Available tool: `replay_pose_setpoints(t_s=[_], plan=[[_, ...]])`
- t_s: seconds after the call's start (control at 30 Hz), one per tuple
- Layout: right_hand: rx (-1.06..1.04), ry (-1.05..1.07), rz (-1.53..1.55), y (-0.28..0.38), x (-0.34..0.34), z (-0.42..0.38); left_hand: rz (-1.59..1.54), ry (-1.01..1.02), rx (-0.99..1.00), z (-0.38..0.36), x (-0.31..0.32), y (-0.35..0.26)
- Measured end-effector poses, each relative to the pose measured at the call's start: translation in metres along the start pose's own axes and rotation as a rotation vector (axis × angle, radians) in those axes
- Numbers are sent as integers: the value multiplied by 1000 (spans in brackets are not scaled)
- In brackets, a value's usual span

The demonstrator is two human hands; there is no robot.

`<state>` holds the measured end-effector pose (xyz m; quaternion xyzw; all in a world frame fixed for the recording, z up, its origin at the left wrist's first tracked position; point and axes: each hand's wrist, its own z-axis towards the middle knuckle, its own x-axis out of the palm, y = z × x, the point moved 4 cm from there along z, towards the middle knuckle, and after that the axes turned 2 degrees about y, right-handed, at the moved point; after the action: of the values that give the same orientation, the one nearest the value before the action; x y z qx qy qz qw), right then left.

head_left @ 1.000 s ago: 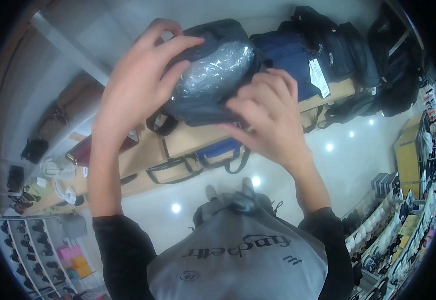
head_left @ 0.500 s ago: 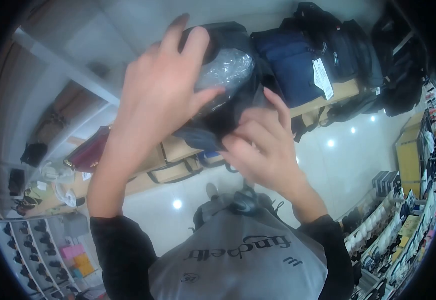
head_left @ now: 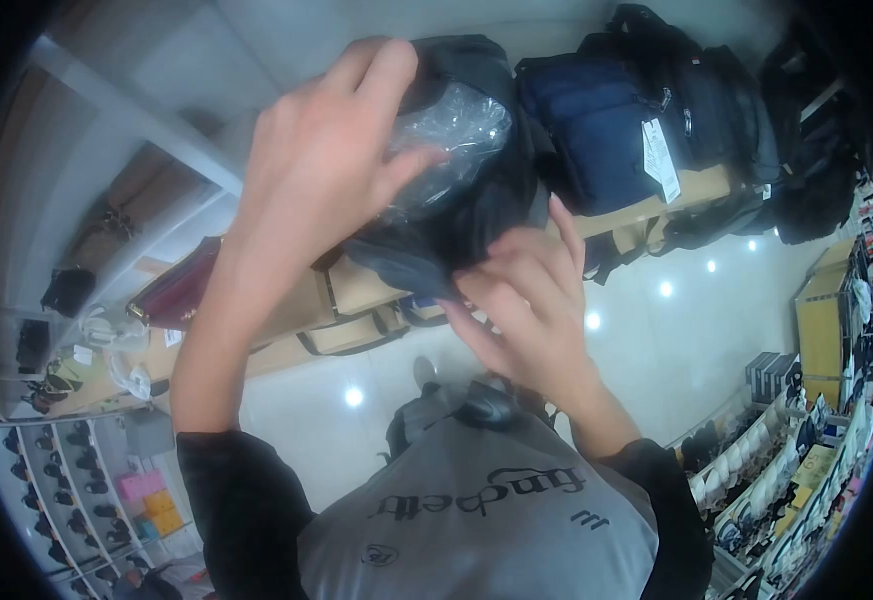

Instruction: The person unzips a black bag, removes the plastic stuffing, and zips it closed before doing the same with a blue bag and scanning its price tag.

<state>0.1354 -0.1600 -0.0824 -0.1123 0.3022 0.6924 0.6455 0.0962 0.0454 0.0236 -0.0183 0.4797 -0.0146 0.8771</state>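
Observation:
A black bag stands on the shelf in front of me, with its mouth open toward me. Clear crinkled plastic wrap fills the upper part of the opening. My left hand grips the bag's upper left side, thumb lying over the plastic and fingers curled at the far edge, their tips partly hidden. Lower down, my right hand pinches the near edge of the dark fabric between thumb and fingers, with another finger raised.
Right of the bag stands a navy backpack with a white tag, then more black backpacks. A maroon bag lies left on the wooden shelf. Shoe racks stand lower left, and stocked shelves lower right.
My right hand has shifted slightly down, drawing the near edge of the bag's fabric with it. The left hand stays on the bag with its fingers a little lower.

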Motion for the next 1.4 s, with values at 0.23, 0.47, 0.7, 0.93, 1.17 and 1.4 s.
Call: replay_pose_setpoints(t_s=[0.23,0.47,0.7,0.93,1.17,1.4], plan=[[-229,64,-94,-8,-10,47,-331,92,4,-21,-32,12],[-320,171,-193,-5,-8,72,-380,-73,-160,-28,-38,46],[-338,397,-279,7,-2,97,-302,-191,-304,-16,-31,44],[-449,350,-111,0,6,118,-263,-191,-357,2,-34,44],[-351,474,-142,-10,5,98,-10,-214,-293,12,-28,64],[-317,411,-126,-10,6,97,-18,-188,-313,16,-19,76]])
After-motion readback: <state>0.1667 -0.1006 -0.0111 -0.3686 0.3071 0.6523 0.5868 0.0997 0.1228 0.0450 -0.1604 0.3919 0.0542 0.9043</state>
